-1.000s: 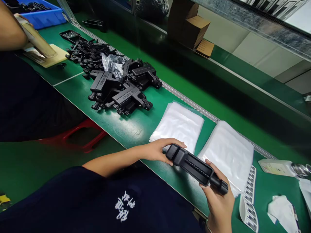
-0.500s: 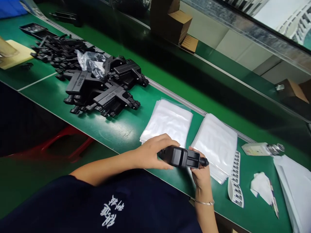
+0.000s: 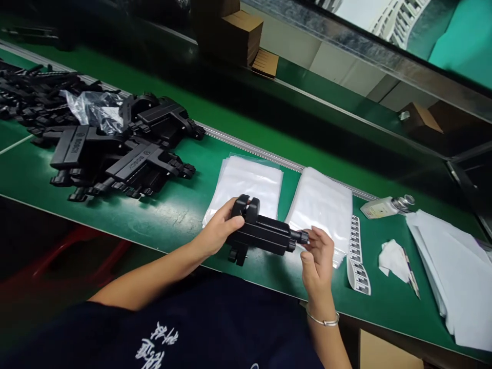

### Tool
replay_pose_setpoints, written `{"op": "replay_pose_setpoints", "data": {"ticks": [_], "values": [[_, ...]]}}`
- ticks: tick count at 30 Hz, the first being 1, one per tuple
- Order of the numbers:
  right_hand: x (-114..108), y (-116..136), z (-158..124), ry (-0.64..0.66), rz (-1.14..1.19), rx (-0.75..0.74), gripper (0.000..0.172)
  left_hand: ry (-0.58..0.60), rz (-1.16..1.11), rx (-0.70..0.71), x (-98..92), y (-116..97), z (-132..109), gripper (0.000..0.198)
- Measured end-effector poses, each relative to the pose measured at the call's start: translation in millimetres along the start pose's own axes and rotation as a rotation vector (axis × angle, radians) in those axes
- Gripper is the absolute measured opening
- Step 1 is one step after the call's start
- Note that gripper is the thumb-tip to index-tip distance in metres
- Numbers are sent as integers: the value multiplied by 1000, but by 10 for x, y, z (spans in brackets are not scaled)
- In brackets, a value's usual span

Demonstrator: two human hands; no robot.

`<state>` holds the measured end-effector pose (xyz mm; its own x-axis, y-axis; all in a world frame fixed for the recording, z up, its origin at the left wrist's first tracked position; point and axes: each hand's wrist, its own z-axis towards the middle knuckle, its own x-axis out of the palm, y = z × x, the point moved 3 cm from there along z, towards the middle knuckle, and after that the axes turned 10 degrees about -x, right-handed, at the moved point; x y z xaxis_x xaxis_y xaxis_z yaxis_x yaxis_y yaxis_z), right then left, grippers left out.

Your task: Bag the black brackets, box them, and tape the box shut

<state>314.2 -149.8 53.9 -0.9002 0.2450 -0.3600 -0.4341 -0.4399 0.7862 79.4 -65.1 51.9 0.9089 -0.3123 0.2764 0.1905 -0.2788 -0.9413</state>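
My left hand [image 3: 217, 230] is closed round one end of a black plastic clamp bracket [image 3: 265, 236], its thumb lying over the top. The bracket is held above the bench, with two rounded lugs at its left end and a ridged knob [image 3: 303, 237] at its right end. Beside that knob is my right hand [image 3: 320, 259], its thumb and fingers apart; the fingertips are at the knob, and I cannot tell whether they touch it. Beneath and behind the bracket lie two stacks of clear plastic bags, a left stack [image 3: 249, 179] and a right stack [image 3: 326, 200].
Similar black brackets [image 3: 134, 161] are piled on the green bench to the left, with a clear bag [image 3: 96, 110] among them. On the right are a label strip [image 3: 357, 256], a bottle [image 3: 380, 207], a crumpled tissue [image 3: 392, 259], a pen [image 3: 412, 279] and white sheets [image 3: 457, 277].
The bracket has turned from end-on to lengthwise across my view. My right hand has come off its underside to the knob end and opened. The whole view has shifted right.
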Motion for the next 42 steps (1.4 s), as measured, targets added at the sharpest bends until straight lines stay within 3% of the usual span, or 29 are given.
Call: {"op": "replay_pose_setpoints", "data": {"ticks": [2, 4, 6, 9, 11, 13, 17, 19, 22, 28, 32, 34, 39, 42], "values": [[-37, 100, 61, 71, -142, -195, 33, 7, -39, -50, -8, 38, 22, 54], [-18, 119, 96, 159, -165, -244, 25, 5, 0, -46, -16, 44, 4, 53], [20, 54, 115, 139, -58, -70, 23, -26, 116, 41, -30, 15, -52, 55], [118, -92, 82, 42, 264, 349, 26, 2, 379, 215, -17, -55, -152, 61], [158, -136, 51, 28, 383, 488, 29, 12, 502, 241, -13, -76, -174, 60], [125, -125, 44, 51, 280, 429, 28, -38, 492, 193, -38, -76, -149, 55], [27, -65, 34, 123, -39, 165, 31, -61, 384, 112, -60, -49, -108, 55], [32, -101, 11, 147, -8, 221, 33, -37, 471, 159, -33, -56, -139, 58], [61, -161, -26, 146, 131, 378, 49, -19, 583, 208, 13, -67, -177, 58], [3, -53, -17, 69, 69, 213, 36, -43, 371, 97, 25, -26, -128, 54], [62, -150, -45, 55, 341, 515, 40, 28, 581, 192, 107, -71, -208, 57], [69, -172, -61, 56, 420, 575, 42, 26, 592, 171, 121, -81, -204, 55], [-55, -55, -96, 134, 107, 317, 33, -65, 375, 77, 45, -45, -118, 55], [-66, -28, -126, 173, 87, 324, 27, -78, 458, 167, 18, -45, -174, 60]]}}
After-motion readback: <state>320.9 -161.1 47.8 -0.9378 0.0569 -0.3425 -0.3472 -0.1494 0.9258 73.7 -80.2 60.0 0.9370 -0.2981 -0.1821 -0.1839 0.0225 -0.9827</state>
